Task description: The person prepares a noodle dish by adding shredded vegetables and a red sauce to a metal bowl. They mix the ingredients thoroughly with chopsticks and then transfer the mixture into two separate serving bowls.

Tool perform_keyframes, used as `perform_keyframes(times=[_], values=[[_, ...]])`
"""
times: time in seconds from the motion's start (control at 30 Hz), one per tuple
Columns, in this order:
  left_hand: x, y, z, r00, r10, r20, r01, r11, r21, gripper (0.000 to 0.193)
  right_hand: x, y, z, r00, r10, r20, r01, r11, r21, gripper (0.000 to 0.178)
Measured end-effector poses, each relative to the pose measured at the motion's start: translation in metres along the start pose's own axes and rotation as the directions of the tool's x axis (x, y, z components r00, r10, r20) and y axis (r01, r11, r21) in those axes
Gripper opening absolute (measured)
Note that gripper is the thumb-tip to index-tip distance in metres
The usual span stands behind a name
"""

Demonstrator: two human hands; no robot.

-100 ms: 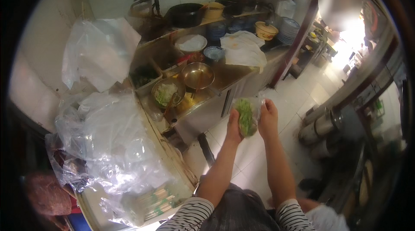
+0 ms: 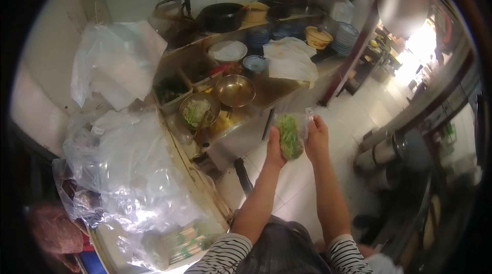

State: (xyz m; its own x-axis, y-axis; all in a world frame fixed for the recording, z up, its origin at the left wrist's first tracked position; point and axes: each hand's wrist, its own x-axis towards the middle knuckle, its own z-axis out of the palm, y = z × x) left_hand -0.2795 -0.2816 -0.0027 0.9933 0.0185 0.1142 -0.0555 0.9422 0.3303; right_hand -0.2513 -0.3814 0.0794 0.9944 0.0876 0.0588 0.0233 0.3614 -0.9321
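Note:
A clear plastic bag of shredded green vegetable (image 2: pixel 290 138) is held up in front of me, above the tiled floor. My left hand (image 2: pixel 275 150) is closed around the bag's left side and bottom, with the thumb lying along the greens. On the other side, my right hand (image 2: pixel 316 133) pinches the bag's loose plastic edge near its top. Beyond the hands, a metal bowl of pale green shreds (image 2: pixel 197 112) sits on the steel counter, with a utensil handle leaning in it. Beside it stands a bare-looking metal bowl (image 2: pixel 235 89).
Clear plastic bags (image 2: pixel 138 156) cover the table at my left, near bundled chopsticks (image 2: pixel 184 240). At the back are a black pot (image 2: pixel 221 16), a white cloth (image 2: pixel 292 61), a yellow lidded pot (image 2: pixel 318 37) and stacked plates (image 2: pixel 346 38). Metal canisters (image 2: pixel 384 150) stand at right.
My hands and the bag have shifted very slightly to the left. The grip of both hands stays the same.

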Motion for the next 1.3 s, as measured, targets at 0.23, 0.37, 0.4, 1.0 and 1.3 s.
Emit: perform_keyframes(times=[0.23,0.37,0.4,1.0,1.3], values=[[0.112,0.084,-0.025,0.958,0.124,-0.260,-0.122,0.992,0.026,0.043,0.149,0.021,0.069,0.991,0.052,0.120,-0.051,0.999,-0.011,0.017],[0.155,0.108,-0.045,0.866,0.382,-0.324,-0.345,0.924,0.167,0.035,0.221,0.054,0.104,0.846,-0.467,0.257,0.530,0.686,-0.499,0.021],[0.165,0.114,-0.054,0.848,0.434,-0.305,-0.383,0.898,0.216,0.034,0.236,0.050,0.115,0.811,-0.491,0.318,0.579,0.593,-0.560,0.021],[0.255,0.175,-0.118,0.230,0.790,-0.568,-0.197,0.610,0.768,0.025,0.327,0.190,0.119,0.324,0.568,0.757,-0.894,0.445,0.049,0.070],[0.285,0.184,-0.084,0.622,0.747,0.234,0.505,-0.611,0.609,0.006,0.296,0.223,0.148,0.146,0.696,0.703,-0.988,0.069,0.137,0.069]])
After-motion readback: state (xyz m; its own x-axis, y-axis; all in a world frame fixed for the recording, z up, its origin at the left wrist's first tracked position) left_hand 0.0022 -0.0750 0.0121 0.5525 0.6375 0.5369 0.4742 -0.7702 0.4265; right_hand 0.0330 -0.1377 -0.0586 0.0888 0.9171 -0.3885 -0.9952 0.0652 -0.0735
